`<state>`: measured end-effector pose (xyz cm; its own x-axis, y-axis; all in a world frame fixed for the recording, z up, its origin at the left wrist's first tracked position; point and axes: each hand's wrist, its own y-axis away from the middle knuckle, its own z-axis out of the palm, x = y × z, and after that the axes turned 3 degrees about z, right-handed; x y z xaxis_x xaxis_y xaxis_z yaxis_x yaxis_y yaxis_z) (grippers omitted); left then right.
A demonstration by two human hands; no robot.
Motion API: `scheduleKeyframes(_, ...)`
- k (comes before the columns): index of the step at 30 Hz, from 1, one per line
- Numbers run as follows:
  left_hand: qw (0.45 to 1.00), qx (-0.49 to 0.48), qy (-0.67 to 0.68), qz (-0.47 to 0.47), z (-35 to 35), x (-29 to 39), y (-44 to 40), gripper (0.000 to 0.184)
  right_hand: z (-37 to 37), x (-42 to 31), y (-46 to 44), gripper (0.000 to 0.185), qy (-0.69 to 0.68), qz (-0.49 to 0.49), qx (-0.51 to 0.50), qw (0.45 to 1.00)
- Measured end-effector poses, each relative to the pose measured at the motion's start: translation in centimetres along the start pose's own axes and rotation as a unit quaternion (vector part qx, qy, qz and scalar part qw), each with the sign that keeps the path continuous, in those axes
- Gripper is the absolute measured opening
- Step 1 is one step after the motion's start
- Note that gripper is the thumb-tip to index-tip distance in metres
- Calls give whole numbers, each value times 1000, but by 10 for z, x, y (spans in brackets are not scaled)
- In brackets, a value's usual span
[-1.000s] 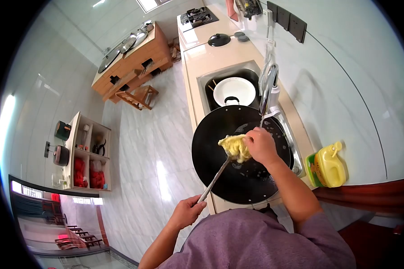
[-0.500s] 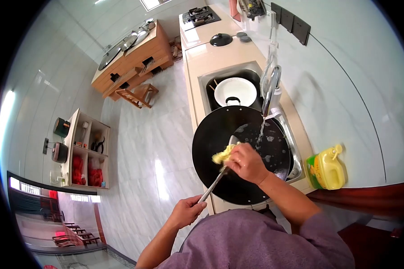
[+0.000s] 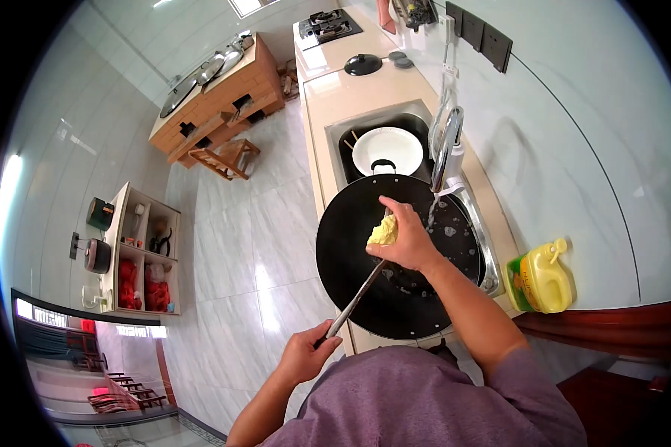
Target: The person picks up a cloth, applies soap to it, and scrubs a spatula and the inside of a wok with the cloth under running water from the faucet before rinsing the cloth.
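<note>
My left hand (image 3: 306,350) is closed around the end of a long metal spatula handle (image 3: 359,296), near my body. The handle slants up over a large black wok (image 3: 341,223), which rests across the sink. Above the wok my right hand (image 3: 410,242) holds a crumpled yellow cloth (image 3: 383,232) between thumb and fingers, against the upper part of the spatula. That hand and the cloth mostly hide the spatula's head. From the faucet (image 3: 447,145), water runs into the wok, where suds float.
Behind the wok, a white bowl (image 3: 388,149) and chopsticks sit in the sink (image 3: 339,134). A yellow detergent jug (image 3: 540,277) stands at right. Farther back are a black lid (image 3: 363,65) and a gas stove (image 3: 326,26). A wooden chair (image 3: 226,158) stands on the floor at left.
My right hand has opened out somewhat around the yellow cloth, its index finger now stretched forward. The left hand stays on the spatula handle. The view has shifted slightly.
</note>
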<state>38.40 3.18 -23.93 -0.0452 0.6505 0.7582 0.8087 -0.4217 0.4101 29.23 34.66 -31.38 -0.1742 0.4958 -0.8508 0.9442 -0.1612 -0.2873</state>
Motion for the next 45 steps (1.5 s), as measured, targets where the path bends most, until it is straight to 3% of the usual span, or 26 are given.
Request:
scheduleKeyframes(2, 1000, 7, 9, 7, 4, -6, 0, 47, 1, 4, -5, 71, 16, -29, 9, 999)
scheduleKeyframes(3, 1000, 10, 13, 10, 6, -8, 0, 46, 6, 2, -7, 52, 4, -26, 41, 999)
scheduleKeyframes(6, 999, 15, -32, 24, 3, -3, 1, 43, 11, 3, -8, 43, 20, -11, 58, 998)
scheduleKeyframes(9, 995, 6, -77, 56, 0, -2, 2, 40, 15, 2, -11, 27, -44, 89, 98, 990)
scheduleKeyframes(12, 990, 20, -97, 98, -1, -10, -2, 38, 21, 14, -16, 29, -109, 136, 135, 975)
scheduleKeyframes(15, 994, -29, -98, 31, -11, -4, -16, 37, 22, 24, -18, 29, -52, 176, 141, 973)
scheduleKeyframes(17, 985, 13, -167, 38, -12, -2, -28, 36, 20, 18, -16, 30, -29, 205, 136, 969)
scheduleKeyframes(20, 976, 76, -205, 15, -7, 14, -34, 36, 23, 26, -10, 36, -102, 61, 146, 982)
scheduleKeyframes(21, 976, 79, -205, -5, -7, 20, -36, 36, 22, 30, -7, 52, -109, 47, 94, 989)
scheduleKeyframes(25, 979, 89, -182, -27, -13, 30, -34, 38, -14, 10, 15, 70, 17, -92, 21, 995)
scheduleKeyframes(28, 987, 103, -127, -3, -11, 6, -38, 39, -30, 6, 26, 70, 131, -199, -80, 968)
scheduleKeyframes(33, 989, 70, -131, -2, -16, 16, -35, 38, -19, 13, 38, 64, 137, -194, -23, 971)
scheduleKeyframes(36, 981, 81, -176, 26, -15, 25, -29, 37, -11, 3, 34, 62, 64, -140, 42, 987)
scheduleKeyframes(40, 976, 109, -187, 20, -13, 15, -25, 37, -9, 19, 30, 30, 79, -145, 158, 974)
scheduleKeyframes(41, 981, 102, -166, 12, -12, 13, -25, 37, -17, 8, 24, 15, 154, -193, 205, 947)
scheduleKeyframes(44, 991, 75, -105, -20, -9, 3, -23, 38, -11, 17, 30, 16, 148, -125, 148, 970)
scheduleKeyframes(45, 994, 65, -86, -36, -7, -7, -24, 37, -6, 20, 28, 23, 155, -149, 185, 959)
